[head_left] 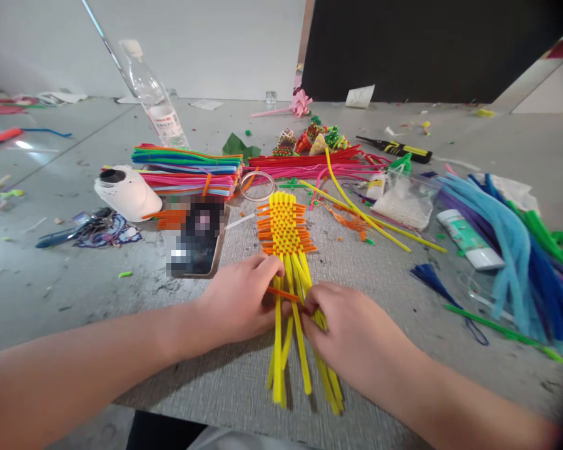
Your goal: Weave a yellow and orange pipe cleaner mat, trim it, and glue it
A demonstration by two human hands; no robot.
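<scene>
Forearms (98, 350) enter from 8 and 4 o'clock. Left hand (244, 290), 7 o'clock, fingers closed on yellow strips (278, 369); right hand (344, 319), 5 o'clock, pinching the same strips. Orange strip (283, 293) crosses between. Yellow-orange weave (284, 225) at centre on worktop (234, 394), loose ends toward 6. Phone (209, 247) at 9, tube (469, 240) at 3.

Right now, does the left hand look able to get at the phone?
Probably yes: the phone lies just beyond the left hand with nothing visible between them, though that hand is busy at the yellow strips.
</scene>
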